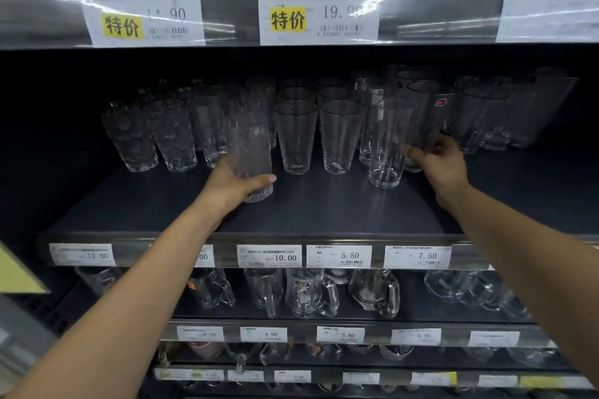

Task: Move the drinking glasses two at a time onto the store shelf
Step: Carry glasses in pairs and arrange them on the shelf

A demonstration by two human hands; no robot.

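Two glasses are in hand over the dark shelf (324,210). Toward eight o'clock, the left hand (235,186) has its grip wrapped round the foot of a textured glass (249,139). Toward three o'clock, the right hand (444,168) has its grip curled round a smooth glass with a red sticker (428,116). A tall clear glass (385,146) stands just beside its fingers. At twelve o'clock, rows of tumblers (340,136) crowd the back.

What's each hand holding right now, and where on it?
Left hand grips the textured clear tumbler round its base. Right hand curls round the lower wall of a tall smooth clear glass.
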